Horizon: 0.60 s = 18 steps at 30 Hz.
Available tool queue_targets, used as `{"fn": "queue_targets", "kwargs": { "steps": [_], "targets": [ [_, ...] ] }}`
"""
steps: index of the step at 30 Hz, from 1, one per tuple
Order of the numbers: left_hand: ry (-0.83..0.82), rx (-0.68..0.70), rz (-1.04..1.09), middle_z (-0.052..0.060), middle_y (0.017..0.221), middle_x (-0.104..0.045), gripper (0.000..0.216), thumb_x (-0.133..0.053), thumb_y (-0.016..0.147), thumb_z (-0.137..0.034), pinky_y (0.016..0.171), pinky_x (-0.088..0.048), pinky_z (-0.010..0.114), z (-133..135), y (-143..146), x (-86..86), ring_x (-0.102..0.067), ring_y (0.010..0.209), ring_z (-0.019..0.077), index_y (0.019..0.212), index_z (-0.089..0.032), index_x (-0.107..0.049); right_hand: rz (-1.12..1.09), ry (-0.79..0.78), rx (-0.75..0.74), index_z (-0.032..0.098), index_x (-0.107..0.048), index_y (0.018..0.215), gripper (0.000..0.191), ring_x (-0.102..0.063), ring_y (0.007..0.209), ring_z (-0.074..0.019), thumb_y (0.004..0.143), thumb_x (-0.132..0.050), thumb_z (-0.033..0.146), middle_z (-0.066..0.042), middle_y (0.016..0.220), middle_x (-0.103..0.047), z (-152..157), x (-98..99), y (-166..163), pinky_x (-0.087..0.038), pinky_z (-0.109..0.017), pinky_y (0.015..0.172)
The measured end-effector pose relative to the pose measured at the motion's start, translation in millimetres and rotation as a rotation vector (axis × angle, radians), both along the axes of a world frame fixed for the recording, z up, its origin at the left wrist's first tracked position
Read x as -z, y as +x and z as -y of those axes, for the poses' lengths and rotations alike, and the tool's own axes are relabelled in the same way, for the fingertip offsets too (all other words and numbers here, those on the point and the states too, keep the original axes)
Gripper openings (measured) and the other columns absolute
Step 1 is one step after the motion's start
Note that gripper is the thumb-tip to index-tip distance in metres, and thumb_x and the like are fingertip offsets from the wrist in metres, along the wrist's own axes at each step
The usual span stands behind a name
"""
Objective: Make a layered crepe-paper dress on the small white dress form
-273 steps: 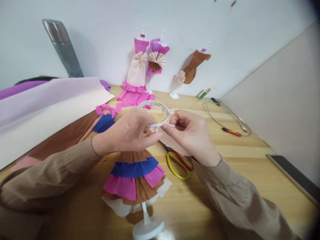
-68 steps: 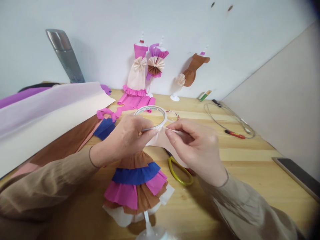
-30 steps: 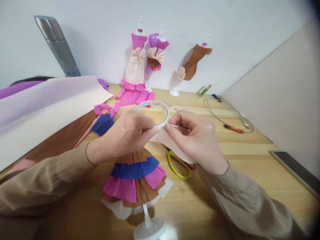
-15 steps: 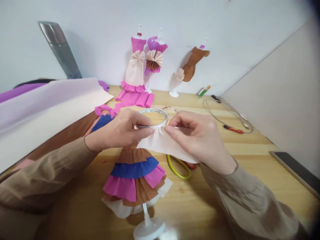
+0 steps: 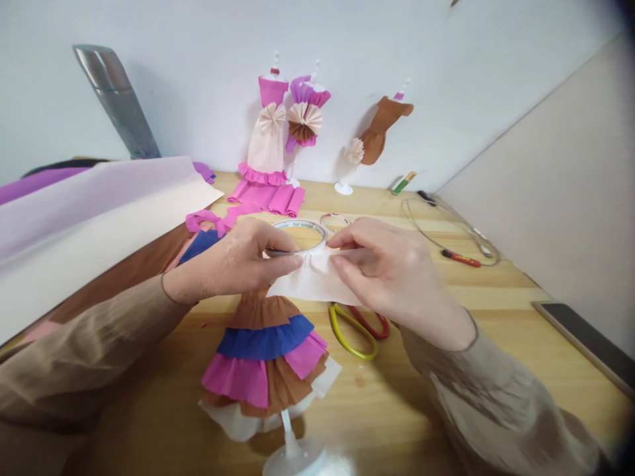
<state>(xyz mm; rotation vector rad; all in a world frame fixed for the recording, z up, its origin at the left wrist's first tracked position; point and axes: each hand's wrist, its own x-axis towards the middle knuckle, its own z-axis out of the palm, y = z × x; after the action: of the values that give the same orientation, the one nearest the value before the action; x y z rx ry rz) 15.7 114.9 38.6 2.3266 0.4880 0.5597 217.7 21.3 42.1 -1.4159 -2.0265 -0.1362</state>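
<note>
A small dress form on a white stand (image 5: 292, 456) wears a tiered crepe-paper skirt (image 5: 268, 360) in brown, blue, pink and white. Above it my left hand (image 5: 238, 261) is closed on a ring of white tape (image 5: 297, 235) and on the left end of a pale cream paper strip (image 5: 315, 281). My right hand (image 5: 381, 264) pinches the strip's top edge beside the tape ring, thumb and forefinger pressed together. The two hands almost touch over the top of the skirt.
Scissors with yellow and red handles (image 5: 357, 327) lie under my right wrist. Large crepe sheets (image 5: 94, 211) cover the left side. Three finished paper dresses (image 5: 288, 125) stand at the wall. A wire loop and red tool (image 5: 459, 258) lie right; a dark slab (image 5: 585, 340) at the edge.
The tape ring has dropped from tilted upright to nearly flat. The cream strip has come out between my hands and now lies against the top of the skirt.
</note>
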Motion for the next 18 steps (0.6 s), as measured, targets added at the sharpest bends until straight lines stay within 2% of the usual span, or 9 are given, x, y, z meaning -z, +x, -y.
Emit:
{"fn": "queue_targets", "kwargs": {
  "steps": [6,13,18],
  "targets": [
    [-0.025,-0.018,-0.008,0.001,0.06,-0.06,0.031,-0.052,0.087,-0.029,0.053,-0.036,0.022,-1.9,-2.3,3.2,-0.05,0.058,0.0097,0.062,-0.013,-0.059,-0.063,-0.032,0.019,0.021,-0.055,0.072,0.013,-0.059,0.064,-0.0146,0.079,-0.059,0.011,0.0,0.069,-0.063,-0.6,-1.3,2.4,-0.045,-0.029,0.061],
    [-0.044,-0.022,-0.02,0.0,0.056,-0.056,0.031,-0.051,0.086,-0.028,0.05,-0.033,0.023,0.1,-1.1,-0.4,-0.047,0.055,0.0091,0.059,-0.013,-0.058,-0.145,-0.105,-0.001,0.019,-0.061,0.073,0.009,-0.059,0.064,-0.0133,0.081,-0.064,0.018,0.0,0.071,-0.067,-0.6,-3.7,0.3,-0.044,-0.028,0.062],
    [-0.028,-0.016,-0.024,0.0,0.055,-0.055,0.031,-0.051,0.086,-0.026,0.05,-0.031,0.023,0.5,0.0,-1.1,-0.047,0.055,0.0089,0.058,-0.013,-0.056,-0.188,-0.128,0.02,0.02,-0.06,0.067,0.014,-0.052,0.056,-0.0111,0.081,-0.064,0.018,0.002,0.061,-0.062,0.4,-0.8,-6.3,-0.041,-0.025,0.054]
  ]
}}
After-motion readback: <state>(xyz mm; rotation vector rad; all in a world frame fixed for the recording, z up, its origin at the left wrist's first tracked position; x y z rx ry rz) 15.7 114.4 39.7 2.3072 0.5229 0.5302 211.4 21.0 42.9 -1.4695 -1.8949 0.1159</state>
